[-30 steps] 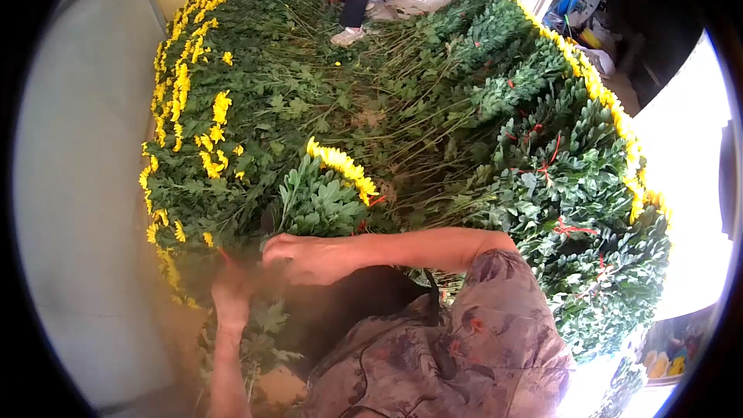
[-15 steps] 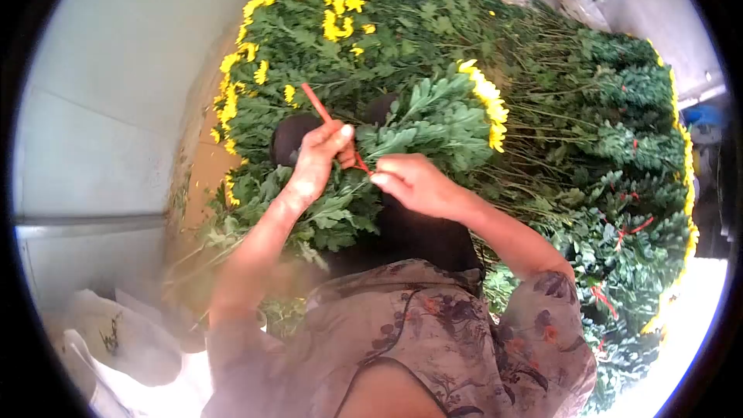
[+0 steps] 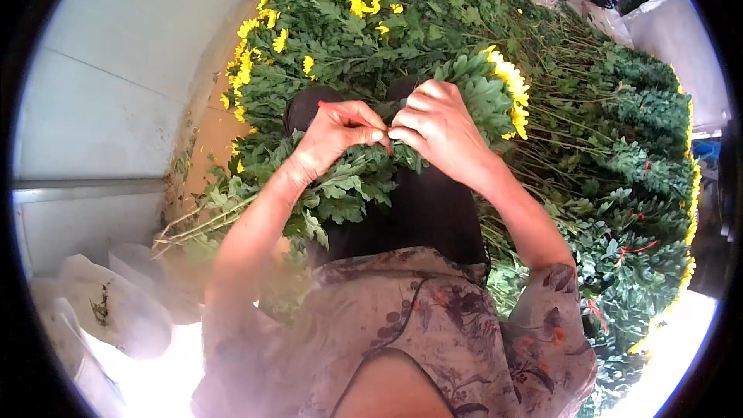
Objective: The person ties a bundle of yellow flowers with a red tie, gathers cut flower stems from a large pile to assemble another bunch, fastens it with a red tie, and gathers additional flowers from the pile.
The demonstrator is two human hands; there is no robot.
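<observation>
on my remote feed i see left hand (image 3: 329,139) pinching red tie (image 3: 340,110); right hand (image 3: 437,120) curled alongside, whether gripping i cannot tell. yellow-flowered bunch (image 3: 481,97) lies across lap (image 3: 433,213), beneath both.

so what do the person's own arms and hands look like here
The left hand and right hand are ungloved, with no watch or bracelet showing. The forearms are uncovered too. The right sleeve ends near the elbow, in muted greyish-mauve fabric printed with dark leaves and orange-red flowers. The left sleeve is hazy, its print hard to make out.
</observation>
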